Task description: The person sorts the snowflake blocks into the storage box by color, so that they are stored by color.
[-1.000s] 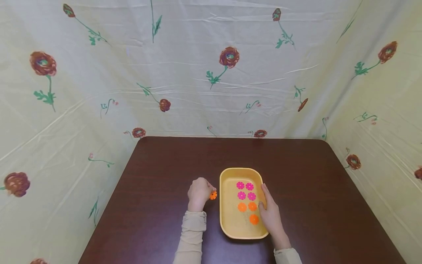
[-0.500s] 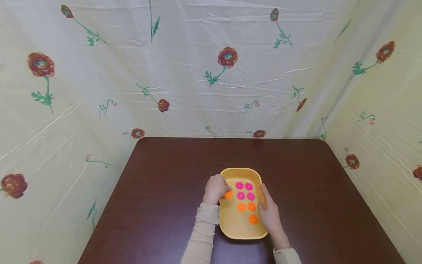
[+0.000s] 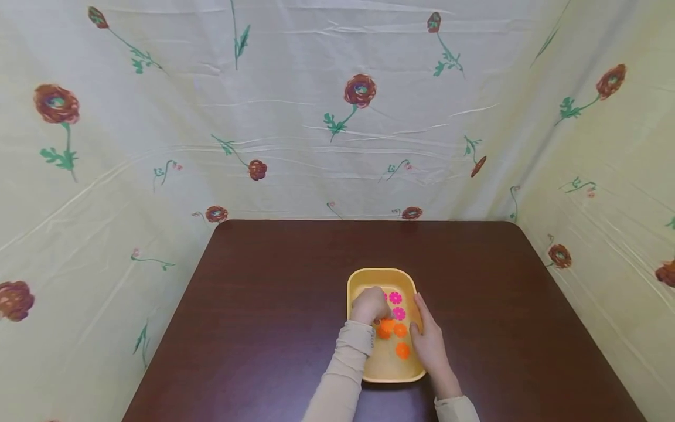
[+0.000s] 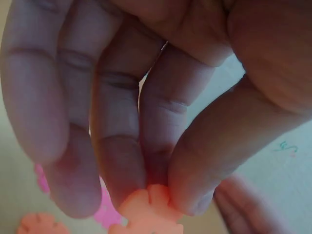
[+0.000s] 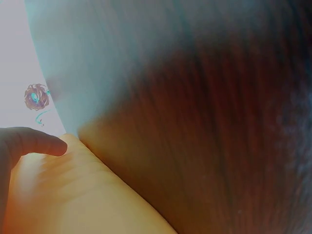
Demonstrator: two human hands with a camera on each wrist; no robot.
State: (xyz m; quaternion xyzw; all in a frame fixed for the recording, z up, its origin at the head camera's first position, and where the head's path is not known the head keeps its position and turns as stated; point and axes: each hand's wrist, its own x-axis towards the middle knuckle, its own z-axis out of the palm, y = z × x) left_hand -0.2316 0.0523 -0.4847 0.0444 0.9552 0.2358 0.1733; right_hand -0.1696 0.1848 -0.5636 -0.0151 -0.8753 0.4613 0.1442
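The left hand point(image 3: 371, 305) is reaching inside the yellow tray point(image 3: 358, 281), and its fingertips point(image 4: 190, 195) are pinching an orange flower piece point(image 3: 385, 328) low over the tray's middle. The right hand point(image 3: 429, 343) is lying flat along the tray's right rim, with fingers straight. The tray is standing near the front edge of the dark tabletop point(image 3: 263, 293), with pink flower pieces point(image 3: 396, 298) lying inside.

yellow tray point(image 3: 355, 281), pink flowers point(image 3: 395, 298), seemingly orange flowers point(image 3: 402, 350), brown table point(image 3: 274, 281).
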